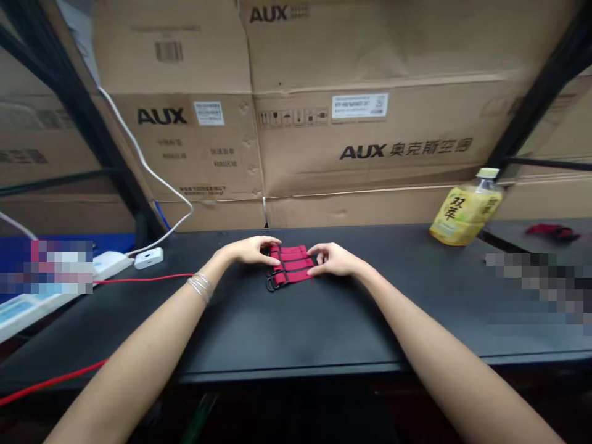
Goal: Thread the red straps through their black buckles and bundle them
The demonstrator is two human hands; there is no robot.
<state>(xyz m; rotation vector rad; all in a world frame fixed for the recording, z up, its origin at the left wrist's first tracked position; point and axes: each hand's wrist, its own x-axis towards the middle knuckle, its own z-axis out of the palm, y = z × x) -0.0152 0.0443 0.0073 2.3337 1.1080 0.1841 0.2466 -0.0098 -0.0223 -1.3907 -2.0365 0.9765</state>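
Several short red webbing straps with black buckles lie side by side on the black tabletop, forming a small flat bundle. Black metal or plastic loops stick out at its left end. My left hand grips that end, thumb in front and fingers behind, partly hidden by the straps. At the opposite end my right hand has its thumb and curled fingers closed on the straps' edge. A silver bracelet circles my left wrist.
A yellow-labelled bottle stands tilted at the back right. On the left are a white power strip, a white adapter and a red cord. Cardboard boxes wall off the back of the black table.
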